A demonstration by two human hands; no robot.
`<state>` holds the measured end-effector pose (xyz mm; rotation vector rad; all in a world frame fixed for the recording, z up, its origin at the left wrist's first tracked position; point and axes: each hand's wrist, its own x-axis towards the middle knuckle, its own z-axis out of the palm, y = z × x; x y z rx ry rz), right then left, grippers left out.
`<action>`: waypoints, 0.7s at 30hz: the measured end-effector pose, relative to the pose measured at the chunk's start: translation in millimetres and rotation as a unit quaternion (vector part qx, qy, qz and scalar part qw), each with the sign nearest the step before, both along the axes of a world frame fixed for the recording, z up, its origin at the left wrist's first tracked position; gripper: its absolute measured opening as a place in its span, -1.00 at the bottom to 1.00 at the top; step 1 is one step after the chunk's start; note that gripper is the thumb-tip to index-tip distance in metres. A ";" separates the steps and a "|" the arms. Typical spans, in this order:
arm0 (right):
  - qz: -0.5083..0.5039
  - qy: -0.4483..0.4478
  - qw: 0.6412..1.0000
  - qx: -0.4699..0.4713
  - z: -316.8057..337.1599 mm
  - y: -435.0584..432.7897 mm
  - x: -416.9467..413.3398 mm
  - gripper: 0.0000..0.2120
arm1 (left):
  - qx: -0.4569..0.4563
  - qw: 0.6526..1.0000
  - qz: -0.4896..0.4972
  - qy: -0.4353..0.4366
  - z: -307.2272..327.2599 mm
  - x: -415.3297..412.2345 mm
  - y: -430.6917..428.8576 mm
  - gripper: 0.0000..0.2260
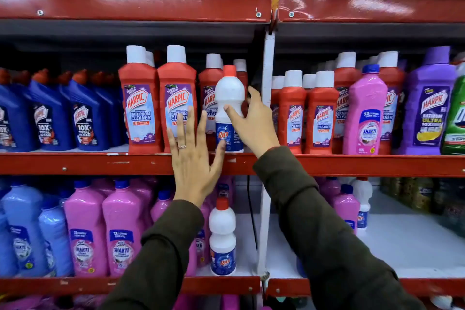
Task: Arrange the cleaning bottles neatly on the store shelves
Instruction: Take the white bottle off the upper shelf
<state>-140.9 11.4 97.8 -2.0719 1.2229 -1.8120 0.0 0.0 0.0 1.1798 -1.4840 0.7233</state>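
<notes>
Now my right hand grips the white bottle on the shelf; my left hand, fingers spread, touches it.

Rin bottle on middle shelf, before Harpic bathroom cleaner bottles, just left of upright post, second Rin bottle below on lower shelf, Shakti bottles to its left.

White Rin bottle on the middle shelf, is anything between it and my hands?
Nothing visible. The right hand wraps the white Rin bottle at its waist, and the thumb of the left hand touches its blue label.
</notes>
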 end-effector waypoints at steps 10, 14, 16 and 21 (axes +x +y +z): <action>0.036 -0.095 0.991 0.087 9.6 -17.3 16.9 -0.47 | 0.007 0.997 0.061 -0.049 -25.2 5.6 -18.1 -0.29; 0.041 -0.114 0.991 0.057 16.3 -14.2 15.6 -0.51 | 0.006 0.996 0.071 -0.048 -24.9 3.7 -18.1 -0.28; 0.037 -0.116 0.992 0.041 21.8 -10.6 14.7 -0.51 | 0.008 0.997 0.070 -0.044 -25.5 3.4 -18.4 -0.28; 0.036 -0.108 0.993 0.021 30.3 6.4 6.2 -0.51 | 0.011 0.997 0.066 -0.047 -25.7 5.3 -18.0 -0.29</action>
